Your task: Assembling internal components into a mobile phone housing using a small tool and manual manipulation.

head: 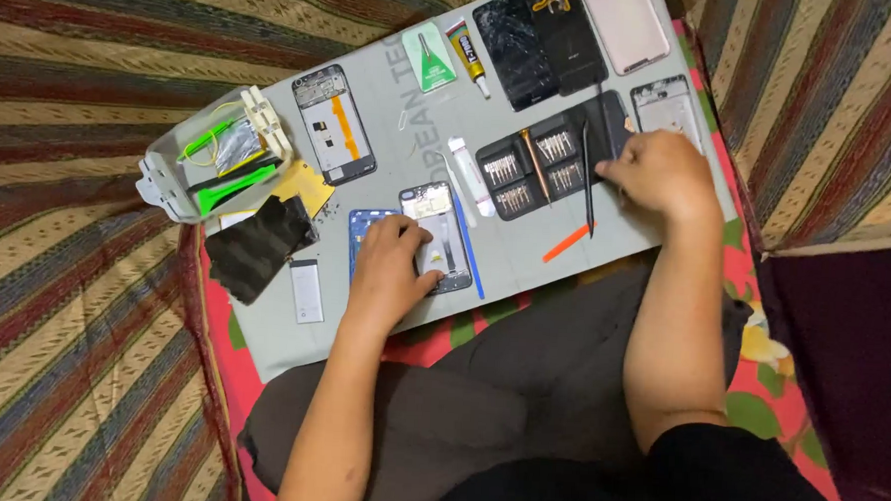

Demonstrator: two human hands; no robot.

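My left hand (389, 273) rests flat on an opened phone frame (439, 225) that lies on a grey work mat (525, 254). A blue phone back (358, 239) sits just left of it, partly under my fingers. My right hand (659, 175) is curled at the right end of a black screwdriver bit case (544, 165), covering its corner; whether it grips anything is hidden. A thin black tool (588, 187) lies on the mat just below that hand, and an orange pry stick (566, 243) lies below it.
Another open phone frame (333, 123), a white tray of green tools (214, 160), a black cloth (257, 244), a small battery (307, 290), a glue tube (469, 56), a cracked black phone (514, 48) and a pink phone (626, 26) crowd the mat. Striped fabric surrounds it.
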